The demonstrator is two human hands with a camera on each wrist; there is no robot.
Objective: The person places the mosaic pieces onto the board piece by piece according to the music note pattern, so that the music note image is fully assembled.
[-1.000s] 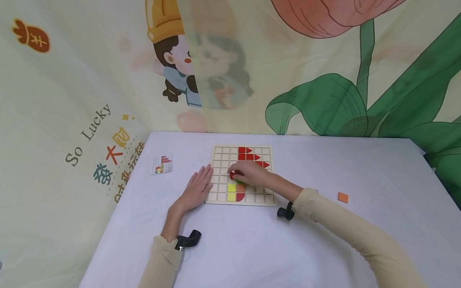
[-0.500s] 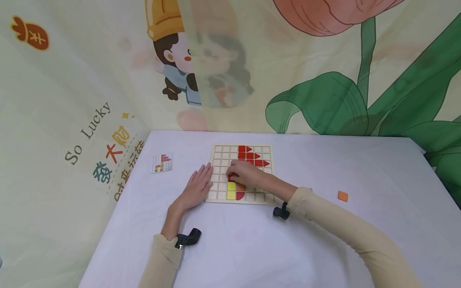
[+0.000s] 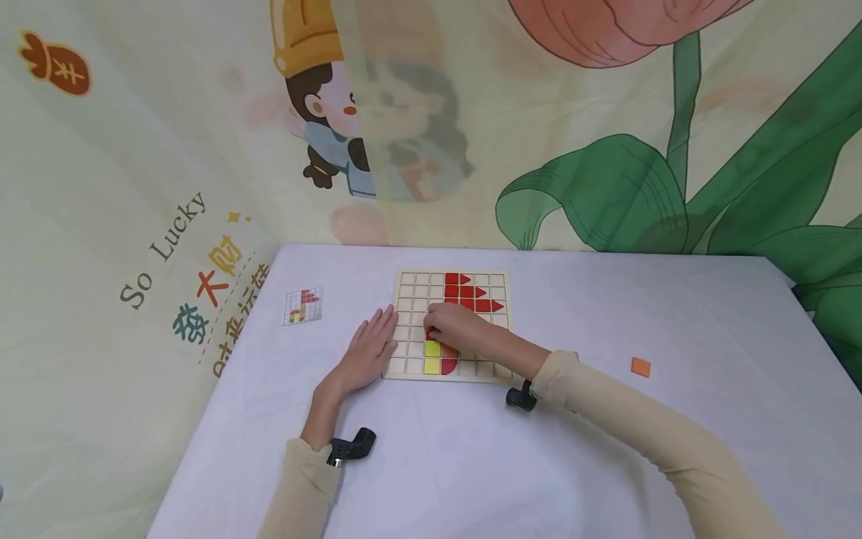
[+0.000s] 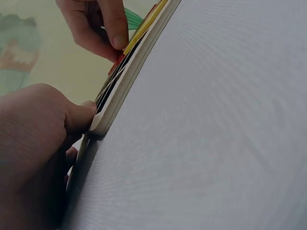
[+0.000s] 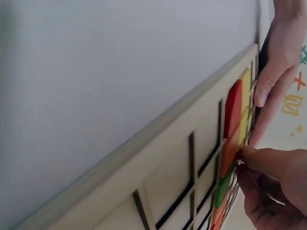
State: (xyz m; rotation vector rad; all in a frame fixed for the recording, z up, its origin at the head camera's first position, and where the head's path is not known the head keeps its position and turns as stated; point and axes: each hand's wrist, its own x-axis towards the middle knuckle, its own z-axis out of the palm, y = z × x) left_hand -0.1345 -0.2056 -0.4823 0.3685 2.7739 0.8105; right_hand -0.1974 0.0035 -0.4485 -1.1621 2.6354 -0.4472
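A wooden grid board (image 3: 409,366) lies on the white table with coloured tiles set in its cells. My right hand (image 3: 461,326) reaches over it, thumb and fingertips pinching a small red tile (image 3: 429,337) at the cell just above the yellow tiles (image 3: 432,358). Most of that red tile is hidden by the fingers. My left hand (image 3: 367,348) lies flat with fingers extended, its fingertips and thumb along the board's left edge. Beside the lower yellow tile sits a rounded red tile (image 3: 449,366). A green tile (image 5: 223,190) shows near the right fingers in the right wrist view.
Rows of red tiles (image 3: 467,293) fill cells at the board's upper right. To the left lies a small printed pattern card (image 3: 303,306). One loose orange square tile (image 3: 641,367) rests on the table at the right. A patterned cloth hangs behind the table.
My right hand has moved slightly, bringing the red tile down to the cell above the yellow tiles. The green tile seen beside it is now covered in the head view. My left hand stays put.
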